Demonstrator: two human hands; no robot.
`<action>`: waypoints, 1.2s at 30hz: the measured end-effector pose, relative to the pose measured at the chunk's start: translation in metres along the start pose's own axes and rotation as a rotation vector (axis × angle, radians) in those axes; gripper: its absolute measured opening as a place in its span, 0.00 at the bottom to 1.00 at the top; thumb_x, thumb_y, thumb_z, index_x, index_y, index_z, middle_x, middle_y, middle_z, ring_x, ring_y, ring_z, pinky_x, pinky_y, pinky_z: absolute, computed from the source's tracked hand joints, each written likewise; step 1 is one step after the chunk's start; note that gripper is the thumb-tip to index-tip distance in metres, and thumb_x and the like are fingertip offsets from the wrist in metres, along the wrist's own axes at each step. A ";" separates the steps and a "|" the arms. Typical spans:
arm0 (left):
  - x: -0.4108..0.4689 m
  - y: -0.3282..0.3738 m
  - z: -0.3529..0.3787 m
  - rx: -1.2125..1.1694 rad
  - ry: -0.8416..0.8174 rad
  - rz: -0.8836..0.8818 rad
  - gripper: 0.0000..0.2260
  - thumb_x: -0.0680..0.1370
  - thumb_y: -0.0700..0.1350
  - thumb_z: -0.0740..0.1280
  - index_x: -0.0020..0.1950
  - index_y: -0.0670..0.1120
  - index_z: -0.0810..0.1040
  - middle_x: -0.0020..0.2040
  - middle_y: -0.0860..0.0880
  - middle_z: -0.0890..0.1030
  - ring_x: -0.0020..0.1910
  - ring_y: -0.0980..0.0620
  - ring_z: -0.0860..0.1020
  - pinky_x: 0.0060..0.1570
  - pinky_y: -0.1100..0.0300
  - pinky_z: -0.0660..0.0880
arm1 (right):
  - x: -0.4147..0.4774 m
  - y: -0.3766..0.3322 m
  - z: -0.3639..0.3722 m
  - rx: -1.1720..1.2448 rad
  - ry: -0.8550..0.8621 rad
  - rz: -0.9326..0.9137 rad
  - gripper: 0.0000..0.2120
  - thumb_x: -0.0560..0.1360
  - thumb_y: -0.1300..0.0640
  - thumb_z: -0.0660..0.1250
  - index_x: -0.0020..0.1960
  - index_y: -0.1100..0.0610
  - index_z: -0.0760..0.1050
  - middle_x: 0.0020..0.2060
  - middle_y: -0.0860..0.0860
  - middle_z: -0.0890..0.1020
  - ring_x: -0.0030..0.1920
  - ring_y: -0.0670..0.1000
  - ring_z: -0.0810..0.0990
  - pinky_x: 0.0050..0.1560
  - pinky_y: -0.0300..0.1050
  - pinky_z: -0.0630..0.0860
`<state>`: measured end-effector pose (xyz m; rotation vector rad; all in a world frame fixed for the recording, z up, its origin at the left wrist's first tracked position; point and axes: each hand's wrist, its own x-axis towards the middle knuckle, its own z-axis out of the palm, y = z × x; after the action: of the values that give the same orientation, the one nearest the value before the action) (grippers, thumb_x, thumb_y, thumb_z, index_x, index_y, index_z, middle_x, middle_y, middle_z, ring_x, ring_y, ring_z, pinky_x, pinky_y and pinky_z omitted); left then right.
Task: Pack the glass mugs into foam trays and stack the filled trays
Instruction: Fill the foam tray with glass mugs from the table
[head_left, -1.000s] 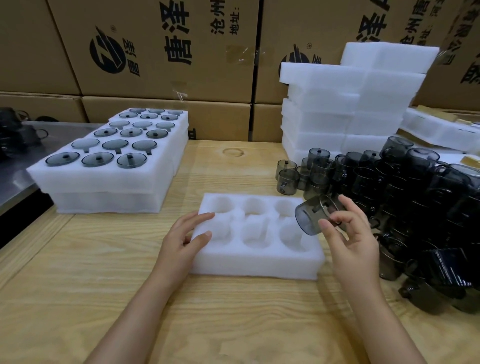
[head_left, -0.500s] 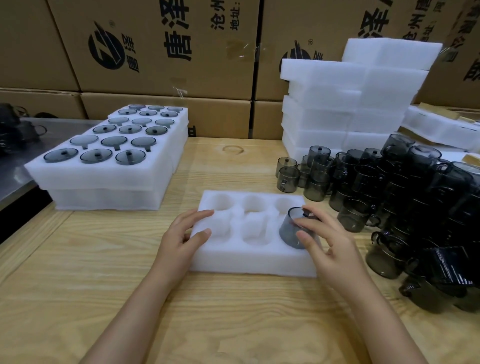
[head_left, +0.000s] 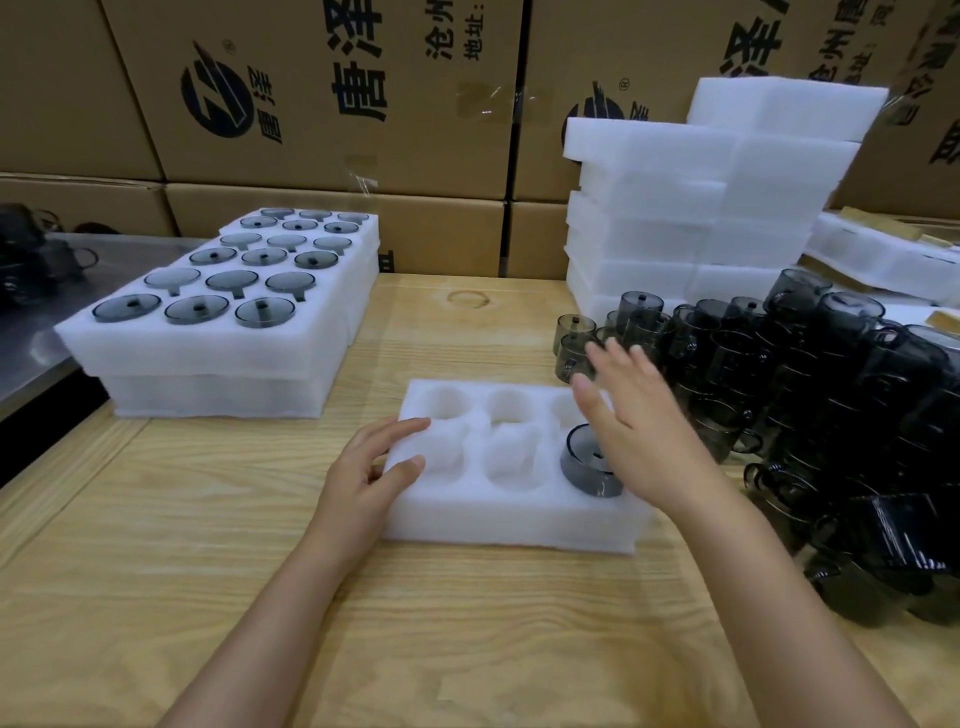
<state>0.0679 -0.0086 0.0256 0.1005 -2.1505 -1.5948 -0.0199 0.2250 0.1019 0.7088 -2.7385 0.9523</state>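
Behind foam tray (head_left: 509, 525), cartons (head_left: 311, 88) printed 唐泽

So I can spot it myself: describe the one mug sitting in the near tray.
Start at the wooden table; a single foam tray lies at its middle. The grey mug sits in that tray's near right pocket, the only filled one.

Wooden table (head_left: 156, 571): foam tray (head_left: 493, 525), filled tray stack (head_left: 218, 364), empty tray stack (head_left: 675, 208), loose mugs (head_left: 831, 415).

Smoky mug (head_left: 590, 462) in foam tray (head_left: 511, 525)
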 end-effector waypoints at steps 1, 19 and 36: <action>0.000 0.000 0.000 0.001 0.000 0.002 0.16 0.69 0.48 0.65 0.56 0.57 0.79 0.63 0.53 0.76 0.62 0.68 0.69 0.50 0.75 0.67 | 0.010 -0.001 0.006 -0.104 -0.096 0.021 0.30 0.78 0.37 0.45 0.77 0.48 0.51 0.77 0.46 0.49 0.76 0.47 0.42 0.72 0.46 0.43; 0.001 0.000 0.001 -0.043 0.006 0.015 0.14 0.71 0.49 0.62 0.55 0.55 0.79 0.61 0.53 0.77 0.63 0.60 0.71 0.55 0.78 0.63 | 0.002 0.030 0.020 -0.021 0.343 0.253 0.18 0.80 0.50 0.55 0.65 0.58 0.70 0.66 0.53 0.72 0.63 0.57 0.71 0.60 0.51 0.68; 0.002 -0.005 0.001 -0.137 0.055 -0.070 0.15 0.71 0.51 0.63 0.56 0.55 0.79 0.57 0.51 0.78 0.50 0.54 0.74 0.50 0.68 0.67 | 0.000 0.064 0.004 -0.529 0.136 0.472 0.21 0.76 0.47 0.64 0.58 0.64 0.72 0.67 0.59 0.63 0.59 0.61 0.71 0.51 0.54 0.72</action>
<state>0.0643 -0.0097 0.0216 0.1757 -2.0109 -1.7531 -0.0507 0.2669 0.0637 -0.0906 -2.8828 0.2767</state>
